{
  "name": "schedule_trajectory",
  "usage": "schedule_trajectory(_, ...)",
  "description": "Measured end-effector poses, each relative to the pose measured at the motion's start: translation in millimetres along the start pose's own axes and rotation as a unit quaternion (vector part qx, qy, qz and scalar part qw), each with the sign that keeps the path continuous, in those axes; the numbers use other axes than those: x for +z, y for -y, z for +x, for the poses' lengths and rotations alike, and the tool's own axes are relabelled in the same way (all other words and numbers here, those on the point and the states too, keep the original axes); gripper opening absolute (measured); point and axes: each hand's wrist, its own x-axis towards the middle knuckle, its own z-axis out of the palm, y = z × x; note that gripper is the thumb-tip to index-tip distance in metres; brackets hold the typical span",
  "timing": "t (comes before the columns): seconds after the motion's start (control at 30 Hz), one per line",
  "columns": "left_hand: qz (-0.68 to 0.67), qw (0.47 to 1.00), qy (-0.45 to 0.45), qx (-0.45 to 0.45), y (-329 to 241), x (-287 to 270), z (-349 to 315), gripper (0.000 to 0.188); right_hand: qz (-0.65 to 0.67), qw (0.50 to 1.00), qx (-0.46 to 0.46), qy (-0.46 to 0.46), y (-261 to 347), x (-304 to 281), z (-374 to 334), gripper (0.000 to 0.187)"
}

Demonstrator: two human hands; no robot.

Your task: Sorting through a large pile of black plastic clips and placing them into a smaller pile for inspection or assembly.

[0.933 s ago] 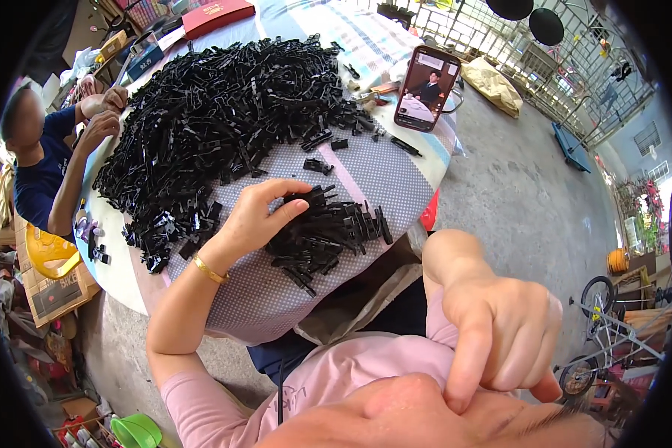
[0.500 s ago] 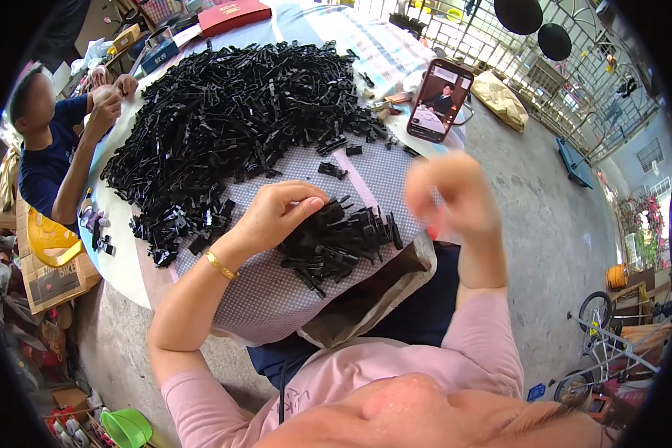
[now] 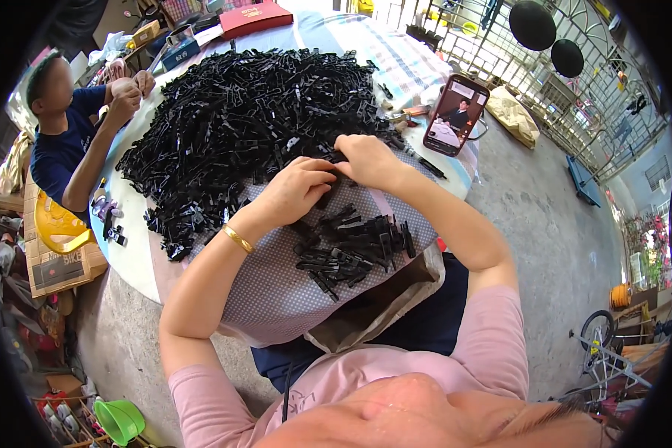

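The right hand (image 3: 367, 160) now joins the left hand (image 3: 293, 194) at the near edge of the heap of small black plastic clips (image 3: 239, 112), pairing both there; whether curled fingers hold any, I cannot tell.

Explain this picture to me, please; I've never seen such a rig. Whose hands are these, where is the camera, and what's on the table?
There is no machine: these are a person's bare hands, seen from a wide fisheye camera on their own head, looking down. The lens bends straight edges.

The left hand, with a gold bracelet at its wrist, and the right hand meet at the near edge of a large pile of small black clip-like parts. Their fingers hide what, if anything, is held. A smaller cluster of similar parts lies nearer the person.

The cloth-covered table also bears a lit smartphone and a red box. Another person sits at the left.
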Motion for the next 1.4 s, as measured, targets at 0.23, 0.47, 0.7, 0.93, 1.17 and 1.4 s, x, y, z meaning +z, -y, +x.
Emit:
schedule_trajectory(0.23, 0.026, 0.998, -0.033, -0.049, -13, -7, -13, 0.016, -0.057, 0.998, 0.0, 0.027, 12, -10, 27, 0.035)
schedule_trajectory(0.47, 0.011, 0.994, -0.04, -0.1, -13, -12, -17, 0.019, 0.038, 0.986, -0.016, 0.159, 3, -18, 30, 0.024)
schedule_trajectory(0.7, -0.014, 0.98, -0.129, -0.153, -19, -5, -8, 0.031, 0.017, 0.993, -0.082, -0.083, 4, -7, 22, 0.015)
schedule_trajectory(0.93, -0.158, 0.947, -0.153, -0.234, -6, -7, -12, 0.038, 0.109, 0.965, -0.043, -0.234, 1, -5, 31, 0.023)
schedule_trajectory(1.17, -0.403, 0.861, -0.156, -0.266, -12, -20, -12, 0.036, 0.538, 0.841, 0.039, -0.029, 15, -27, 19, 0.039)
schedule_trajectory(1.4, -0.487, 0.814, -0.19, -0.253, -4, -14, -13, 0.024, 0.607, 0.792, 0.062, 0.014, 21, -26, 15, 0.014)
